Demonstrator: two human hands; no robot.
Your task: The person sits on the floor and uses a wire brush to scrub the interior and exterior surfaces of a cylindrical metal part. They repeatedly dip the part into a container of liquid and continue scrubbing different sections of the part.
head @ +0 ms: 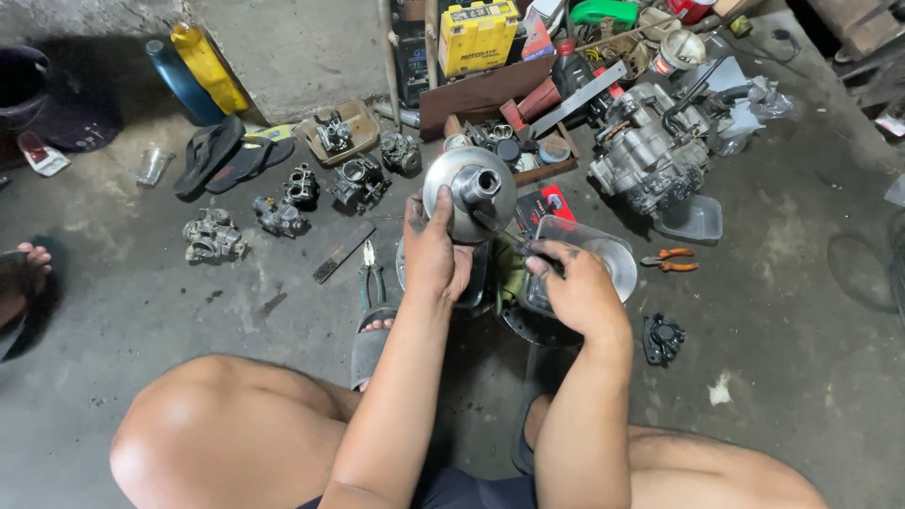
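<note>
This is a small motor repair workshop, worked at ground level: a stained concrete floor (801, 311) strewn with carburettors (214, 236), an engine block (650, 155), pliers (371, 273), a yellow battery (478, 36), oil bottles (205, 68) and a wooden tray of small parts (509, 151) against a rough wall (302, 47).

A grey concrete floor (792, 311), stained and dusty, fills the scene. A pale concrete wall (292, 47) rises at the floor's far edge. Light is even and dim, with soft shadows.
</note>
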